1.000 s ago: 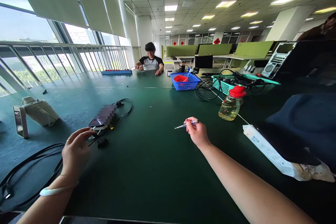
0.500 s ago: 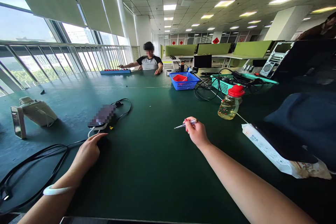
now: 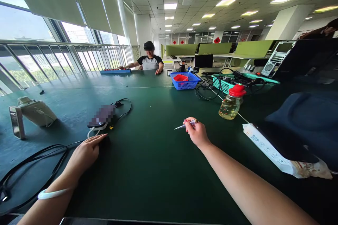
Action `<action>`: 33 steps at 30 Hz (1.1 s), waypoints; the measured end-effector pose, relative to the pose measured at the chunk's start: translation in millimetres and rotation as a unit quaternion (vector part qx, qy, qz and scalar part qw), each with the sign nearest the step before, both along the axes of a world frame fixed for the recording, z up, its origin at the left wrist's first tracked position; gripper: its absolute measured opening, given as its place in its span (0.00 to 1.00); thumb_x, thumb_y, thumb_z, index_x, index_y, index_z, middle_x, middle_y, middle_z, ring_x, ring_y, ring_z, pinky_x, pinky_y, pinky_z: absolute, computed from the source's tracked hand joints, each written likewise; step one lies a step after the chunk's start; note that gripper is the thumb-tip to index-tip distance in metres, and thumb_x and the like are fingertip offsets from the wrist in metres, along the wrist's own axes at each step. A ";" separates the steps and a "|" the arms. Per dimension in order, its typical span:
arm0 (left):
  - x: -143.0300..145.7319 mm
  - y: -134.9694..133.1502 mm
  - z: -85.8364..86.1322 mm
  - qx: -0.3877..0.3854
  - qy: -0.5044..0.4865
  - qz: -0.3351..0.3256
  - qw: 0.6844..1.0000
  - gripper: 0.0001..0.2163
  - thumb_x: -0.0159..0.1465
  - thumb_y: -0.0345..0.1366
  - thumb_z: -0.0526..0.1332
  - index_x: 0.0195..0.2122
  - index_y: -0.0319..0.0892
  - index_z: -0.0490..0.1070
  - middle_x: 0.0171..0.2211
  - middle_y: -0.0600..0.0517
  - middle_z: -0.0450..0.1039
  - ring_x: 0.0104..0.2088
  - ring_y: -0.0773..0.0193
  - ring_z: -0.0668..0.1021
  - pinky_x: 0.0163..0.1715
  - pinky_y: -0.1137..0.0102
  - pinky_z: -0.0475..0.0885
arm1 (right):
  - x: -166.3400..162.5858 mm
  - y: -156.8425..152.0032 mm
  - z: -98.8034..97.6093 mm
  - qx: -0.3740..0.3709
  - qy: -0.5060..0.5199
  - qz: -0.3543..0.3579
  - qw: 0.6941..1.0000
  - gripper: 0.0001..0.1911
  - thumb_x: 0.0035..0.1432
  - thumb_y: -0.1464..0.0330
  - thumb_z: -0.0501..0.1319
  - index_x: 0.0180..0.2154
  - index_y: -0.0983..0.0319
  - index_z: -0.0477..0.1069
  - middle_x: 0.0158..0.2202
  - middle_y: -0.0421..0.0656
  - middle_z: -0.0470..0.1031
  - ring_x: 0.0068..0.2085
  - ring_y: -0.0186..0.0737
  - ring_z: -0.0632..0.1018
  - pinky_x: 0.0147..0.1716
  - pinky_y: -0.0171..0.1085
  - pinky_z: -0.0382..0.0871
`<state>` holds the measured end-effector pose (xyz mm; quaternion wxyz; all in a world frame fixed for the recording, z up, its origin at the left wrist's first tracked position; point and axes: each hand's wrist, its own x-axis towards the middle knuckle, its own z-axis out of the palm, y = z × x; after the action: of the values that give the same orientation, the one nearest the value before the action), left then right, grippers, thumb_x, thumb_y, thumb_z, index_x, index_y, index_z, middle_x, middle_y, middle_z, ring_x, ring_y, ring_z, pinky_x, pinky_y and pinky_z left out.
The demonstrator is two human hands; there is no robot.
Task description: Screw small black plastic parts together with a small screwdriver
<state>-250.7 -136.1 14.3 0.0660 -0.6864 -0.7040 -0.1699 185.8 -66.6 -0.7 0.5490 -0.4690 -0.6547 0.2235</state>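
OFFICE WORKTABLE: A person's right hand [image 3: 197, 134] pinches a slim screwdriver [image 3: 185, 125] btwn thumb and fingertips, the other fingers curled in. The hand is held just above a dark green table [image 3: 148, 168], and the tool's metal tip points left, clear of the surface.

The left hand [image 3: 86, 153] lies palm down on the table, fingers straight and close together, w/ no grip on anything that shows. Its fingertips touch a small black plug [image 3: 105, 142], which the hand partly hides. A black cable [image 3: 34, 160] runs from the hand toward the left edge and loops there. A white bangle [image 3: 50, 193] circles the left wrist.

Just beyond the left hand lies a phone [image 3: 102, 116], screen blurred. A white lead [image 3: 91, 132] curls from its near end and a thin black lead [image 3: 126, 107] loops at its far side. At far left a white device [image 3: 37, 112] sits tilted.

To the right of the screwdriver, well apart, stands a bottle [image 3: 231, 105] w/ red cap and yellowish liquid, upright. At near right a white packet [image 3: 264, 147] lies partly under a dark cloth [image 3: 303, 123].

At mid-table are a blue basket [image 3: 185, 83] w/ something red inside and, to its right, a teal basket [image 3: 224, 85] w/ black cables spilling out.

At the far end a second person [image 3: 150, 62] sits w/ both hands on the table, one arm stretched to a blue tray [image 3: 115, 71].
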 end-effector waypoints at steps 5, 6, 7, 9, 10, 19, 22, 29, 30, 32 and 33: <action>1.5 -0.6 -2.6 -0.021 0.026 -0.034 0.999 0.29 0.61 0.45 0.52 0.61 0.39 0.69 0.60 0.44 0.71 0.60 0.47 0.72 0.63 0.54 0.65 | 0.4 0.9 -2.1 0.008 -0.009 -0.001 1.000 0.23 0.62 0.48 0.53 0.29 0.59 0.69 0.18 0.38 0.68 0.19 0.36 0.70 0.21 0.34 0.63; 1.8 -0.4 -2.8 -0.025 0.030 -0.040 0.998 0.30 0.61 0.47 0.53 0.62 0.38 0.67 0.60 0.43 0.71 0.60 0.46 0.72 0.63 0.54 0.65 | 0.3 1.0 -2.4 0.008 -0.009 0.000 1.000 0.23 0.62 0.48 0.53 0.29 0.59 0.70 0.18 0.38 0.68 0.19 0.36 0.70 0.21 0.34 0.63; 2.1 0.0 -2.7 -0.030 0.036 -0.041 0.998 0.30 0.61 0.47 0.53 0.62 0.38 0.67 0.60 0.43 0.71 0.60 0.46 0.72 0.63 0.54 0.65 | 0.3 1.1 -2.8 0.007 -0.010 0.003 1.000 0.22 0.63 0.48 0.53 0.30 0.59 0.70 0.18 0.38 0.68 0.19 0.36 0.70 0.21 0.34 0.63; 2.3 0.6 -1.7 -0.041 0.052 -0.031 0.997 0.28 0.62 0.44 0.52 0.62 0.38 0.67 0.59 0.42 0.72 0.60 0.47 0.73 0.62 0.55 0.65 | 0.3 1.2 -3.3 0.005 -0.011 0.007 1.000 0.22 0.63 0.49 0.53 0.30 0.59 0.70 0.18 0.38 0.68 0.19 0.36 0.70 0.21 0.34 0.64; 2.5 0.7 -1.0 -0.043 0.066 -0.023 0.997 0.27 0.62 0.43 0.52 0.61 0.38 0.67 0.58 0.42 0.73 0.59 0.47 0.73 0.61 0.54 0.66 | 0.3 1.3 -3.5 0.005 -0.012 0.008 1.000 0.22 0.63 0.49 0.53 0.30 0.59 0.70 0.18 0.38 0.68 0.19 0.36 0.70 0.21 0.34 0.64; 16.5 -7.4 5.8 -0.020 0.196 0.013 0.980 0.25 0.66 0.41 0.50 0.62 0.35 0.66 0.48 0.35 0.79 0.52 0.41 0.78 0.52 0.52 0.69 | 0.6 -0.2 -1.8 0.007 -0.023 0.001 1.000 0.21 0.63 0.50 0.53 0.30 0.59 0.70 0.19 0.39 0.69 0.20 0.37 0.71 0.22 0.34 0.65; 20.5 -9.7 9.1 -0.019 0.204 0.024 0.978 0.26 0.67 0.42 0.48 0.61 0.32 0.66 0.42 0.34 0.80 0.48 0.41 0.80 0.51 0.52 0.69 | 0.4 -1.0 -1.0 0.008 -0.025 -0.001 1.000 0.20 0.63 0.51 0.53 0.30 0.59 0.70 0.18 0.39 0.69 0.20 0.37 0.71 0.22 0.34 0.64; 32.6 -12.7 26.7 0.012 0.217 0.054 0.975 0.27 0.68 0.44 0.46 0.63 0.33 0.62 0.41 0.36 0.81 0.48 0.43 0.80 0.64 0.48 0.51 | 0.3 -1.0 -2.1 0.011 -0.037 -0.001 0.999 0.21 0.64 0.51 0.52 0.30 0.59 0.70 0.19 0.39 0.69 0.21 0.36 0.71 0.22 0.34 0.64; 35.9 -12.6 29.2 0.003 0.225 0.066 0.972 0.27 0.68 0.44 0.45 0.62 0.33 0.62 0.39 0.37 0.81 0.46 0.43 0.80 0.64 0.46 0.50 | 0.2 -0.9 -2.2 0.012 -0.037 0.001 0.999 0.21 0.64 0.51 0.52 0.30 0.59 0.70 0.19 0.38 0.69 0.21 0.36 0.71 0.22 0.34 0.64; 42.9 -11.2 33.2 -0.015 0.241 0.087 0.967 0.27 0.68 0.44 0.44 0.60 0.31 0.65 0.36 0.36 0.81 0.43 0.41 0.81 0.63 0.44 0.51 | 0.0 -1.0 -2.0 0.014 -0.039 0.004 0.999 0.21 0.64 0.51 0.52 0.30 0.59 0.70 0.18 0.38 0.69 0.20 0.36 0.71 0.22 0.34 0.64; 46.1 -10.0 34.6 -0.024 0.248 0.094 0.964 0.27 0.68 0.44 0.44 0.59 0.30 0.66 0.35 0.35 0.80 0.42 0.40 0.81 0.62 0.44 0.52 | -0.1 -1.1 -1.8 0.016 -0.040 0.005 0.999 0.21 0.64 0.51 0.52 0.30 0.59 0.70 0.18 0.38 0.69 0.20 0.36 0.71 0.22 0.34 0.64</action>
<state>-204.6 -146.1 48.9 0.2373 -0.6391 -0.7310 0.0294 185.8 -67.7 -2.6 0.5291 -0.4656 -0.6816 0.1967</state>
